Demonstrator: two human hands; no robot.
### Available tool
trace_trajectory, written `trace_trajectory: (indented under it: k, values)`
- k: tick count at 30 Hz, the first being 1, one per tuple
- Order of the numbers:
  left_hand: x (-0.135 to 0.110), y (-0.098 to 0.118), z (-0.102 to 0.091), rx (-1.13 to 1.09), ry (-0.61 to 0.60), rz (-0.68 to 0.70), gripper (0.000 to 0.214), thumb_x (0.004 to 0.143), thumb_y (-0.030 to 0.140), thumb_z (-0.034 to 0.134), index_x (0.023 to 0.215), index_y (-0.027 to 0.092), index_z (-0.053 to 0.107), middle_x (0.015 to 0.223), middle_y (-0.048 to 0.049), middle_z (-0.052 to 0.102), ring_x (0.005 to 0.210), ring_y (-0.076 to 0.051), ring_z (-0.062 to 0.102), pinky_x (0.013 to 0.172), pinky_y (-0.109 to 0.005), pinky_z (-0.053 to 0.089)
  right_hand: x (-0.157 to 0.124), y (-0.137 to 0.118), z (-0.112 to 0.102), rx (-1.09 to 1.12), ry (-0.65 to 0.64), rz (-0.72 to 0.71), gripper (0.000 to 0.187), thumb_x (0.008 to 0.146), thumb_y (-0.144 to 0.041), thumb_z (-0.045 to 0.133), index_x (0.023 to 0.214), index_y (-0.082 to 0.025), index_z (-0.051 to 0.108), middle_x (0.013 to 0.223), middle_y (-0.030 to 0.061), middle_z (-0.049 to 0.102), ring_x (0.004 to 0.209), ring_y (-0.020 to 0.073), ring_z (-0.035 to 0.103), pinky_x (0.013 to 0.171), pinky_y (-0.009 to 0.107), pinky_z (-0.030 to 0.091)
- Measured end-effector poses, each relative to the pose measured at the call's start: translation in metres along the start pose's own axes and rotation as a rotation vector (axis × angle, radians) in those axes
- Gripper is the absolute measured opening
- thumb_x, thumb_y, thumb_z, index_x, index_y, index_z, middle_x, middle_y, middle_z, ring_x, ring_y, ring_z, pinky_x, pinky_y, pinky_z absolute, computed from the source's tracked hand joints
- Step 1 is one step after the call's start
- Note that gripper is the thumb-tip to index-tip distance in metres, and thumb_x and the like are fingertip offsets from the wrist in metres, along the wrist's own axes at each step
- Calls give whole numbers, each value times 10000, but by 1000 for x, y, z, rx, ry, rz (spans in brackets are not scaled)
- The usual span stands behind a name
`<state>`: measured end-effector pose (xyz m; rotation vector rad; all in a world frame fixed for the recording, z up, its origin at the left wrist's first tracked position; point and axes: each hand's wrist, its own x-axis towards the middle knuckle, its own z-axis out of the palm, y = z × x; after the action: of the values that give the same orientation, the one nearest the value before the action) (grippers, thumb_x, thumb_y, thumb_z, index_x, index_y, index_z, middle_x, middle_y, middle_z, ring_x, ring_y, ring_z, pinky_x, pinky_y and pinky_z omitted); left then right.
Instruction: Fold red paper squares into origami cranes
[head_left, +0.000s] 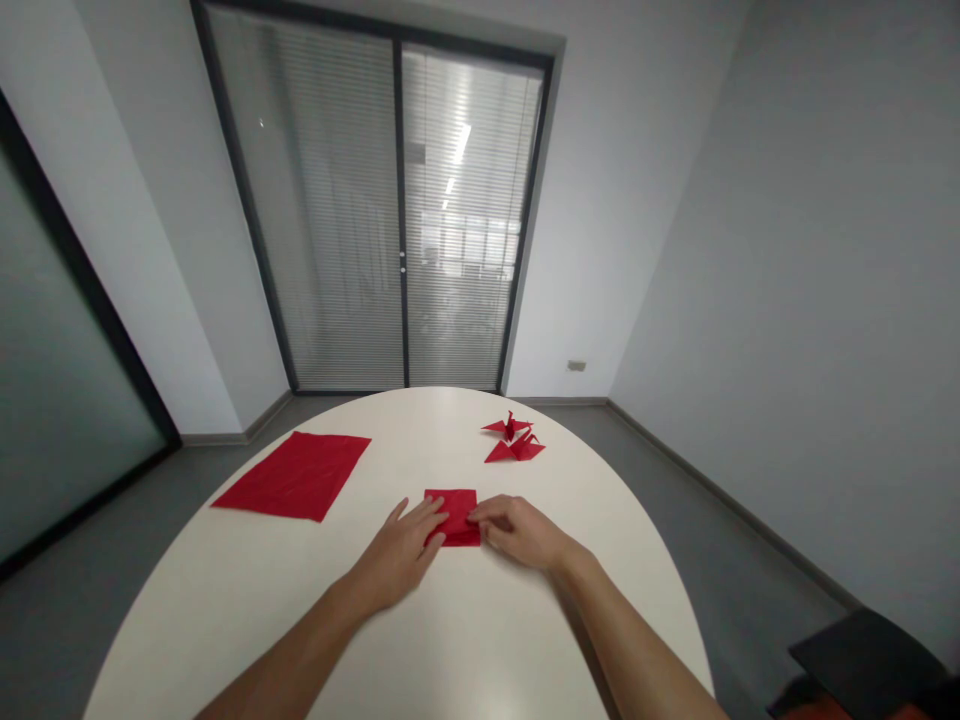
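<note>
A folded red paper square [456,512] lies flat on the white table in front of me, with a creased or layered strip along its near edge. My left hand [405,550] rests on its left side, fingers spread and lying flat. At the right edge, my right hand [517,528] has its thumb and fingertips pinched together on the paper. What exactly the pinch holds beneath the fingertips is partly hidden. Beyond my right hand stand two folded red paper cranes [516,450], close together.
The round white table [480,640] carries a larger red paper sheet [300,475] at its left. Behind the table is a dark-framed glass door [401,200] with blinds. A dark object [870,660] sits at the lower right, off the table.
</note>
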<state>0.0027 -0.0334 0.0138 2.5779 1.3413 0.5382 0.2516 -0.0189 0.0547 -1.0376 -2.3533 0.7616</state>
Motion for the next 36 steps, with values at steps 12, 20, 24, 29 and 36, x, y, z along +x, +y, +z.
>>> trace_trajectory:
  k: [12,20,24,29,36]
  values:
    - [2,3,-1,-42,43,-3,319,1043,274,304,1172,194,585,1413,-109,582,1366,-200,481,1197,-474,253,3,1,8,-137,111,9,197,889,-179,543,927,-193,736,872,37,717,785,171,603,743,268,441]
    - [3,4,-1,-48,72,-8,290,1029,235,312,1119,194,584,1388,-116,602,1334,-191,515,1191,-467,269,12,3,23,-236,208,57,192,929,-203,535,780,-193,657,772,27,656,780,177,556,742,279,402]
    - [3,5,-1,-71,100,-21,250,1002,189,348,1121,213,567,1298,-92,659,1239,-195,591,1176,-460,302,16,5,29,-231,248,90,162,926,-204,543,834,-199,676,820,35,679,827,189,566,763,286,401]
    - [3,5,-1,-83,127,-11,314,973,150,389,1254,229,506,1280,-84,659,1217,-221,599,1149,-482,333,18,7,34,-221,285,130,160,931,-235,547,894,-209,701,888,46,702,865,199,579,771,292,406]
    - [1,5,-6,-114,87,26,288,973,118,363,1159,239,546,1192,-50,674,1112,-205,629,1141,-484,330,18,8,39,-194,314,152,182,919,-215,566,1044,-205,699,936,52,709,899,209,592,815,307,424]
